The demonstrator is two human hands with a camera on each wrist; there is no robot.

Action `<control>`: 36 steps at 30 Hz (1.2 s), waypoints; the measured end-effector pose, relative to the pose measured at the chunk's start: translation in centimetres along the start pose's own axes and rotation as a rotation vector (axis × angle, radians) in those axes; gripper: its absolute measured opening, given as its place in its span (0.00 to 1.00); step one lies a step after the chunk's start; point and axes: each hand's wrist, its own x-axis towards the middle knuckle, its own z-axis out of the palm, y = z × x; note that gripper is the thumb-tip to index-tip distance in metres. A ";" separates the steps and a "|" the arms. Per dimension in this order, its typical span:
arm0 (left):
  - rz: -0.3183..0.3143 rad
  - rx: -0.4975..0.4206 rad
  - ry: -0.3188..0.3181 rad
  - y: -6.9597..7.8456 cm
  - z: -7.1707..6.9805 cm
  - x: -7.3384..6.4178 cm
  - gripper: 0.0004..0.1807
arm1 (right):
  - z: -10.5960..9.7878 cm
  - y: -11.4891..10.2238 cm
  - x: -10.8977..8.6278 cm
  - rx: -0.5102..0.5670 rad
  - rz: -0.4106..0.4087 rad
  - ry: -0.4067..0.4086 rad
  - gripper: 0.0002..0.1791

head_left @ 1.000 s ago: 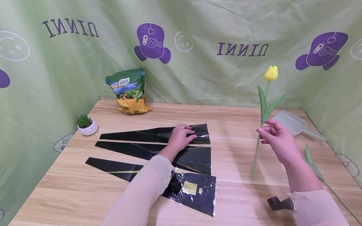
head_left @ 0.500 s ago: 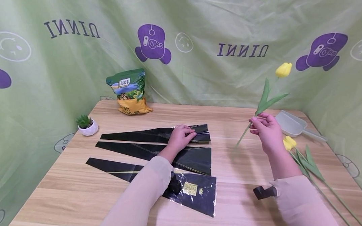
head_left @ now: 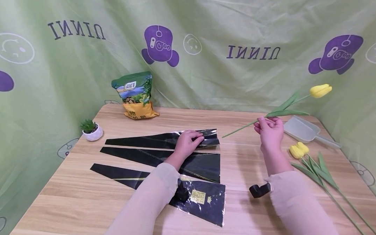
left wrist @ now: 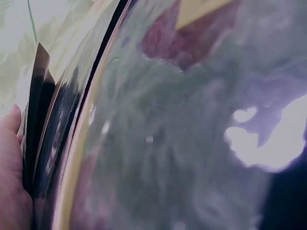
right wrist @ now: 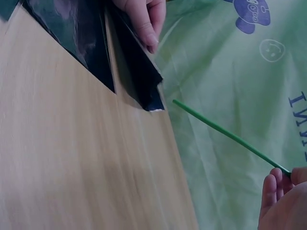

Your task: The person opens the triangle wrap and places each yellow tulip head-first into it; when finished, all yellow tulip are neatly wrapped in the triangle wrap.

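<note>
My left hand [head_left: 188,143] lies over the farthest black flower sleeve [head_left: 149,140], pinching it near its wide right end. That end bulges up, and in the right wrist view the sleeve's mouth [right wrist: 152,98] gapes a little. With thumb and fingertips, my right hand [head_left: 271,132] pinches a yellow artificial tulip [head_left: 320,91] by its green stem below the leaves. The tulip is tilted, bloom to the upper right, and its stem end [right wrist: 182,105] points left, just short of the sleeve's mouth. A second black sleeve [head_left: 201,165] and a third printed one [head_left: 207,204] lie nearer, partly under my left arm.
Two more yellow tulips [head_left: 299,150] lie at the table's right side. Behind them sits a grey dustpan [head_left: 301,129]. A colourful bag [head_left: 135,97] stands at the back left, a small potted succulent [head_left: 92,131] at the left edge. Green printed cloth [head_left: 208,83] hangs around the table.
My right hand has moved left, and the tulip has tipped from upright to slanting, its stem end swinging toward the sleeve. My left hand stays in place while the sleeve's end has lifted slightly.
</note>
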 end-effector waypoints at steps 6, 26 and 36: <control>0.009 -0.007 0.011 0.0 0.0 0.0 0.13 | 1.4 2.3 -0.3 -0.028 0.037 0.008 0.12; 0.007 -0.016 0.016 0.1 0.0 0.0 0.13 | 5.1 7.6 -2.4 -0.138 0.119 0.005 0.12; -0.002 -0.017 0.010 0.1 -0.1 -0.1 0.13 | 5.9 8.3 -3.3 -0.122 0.177 -0.044 0.23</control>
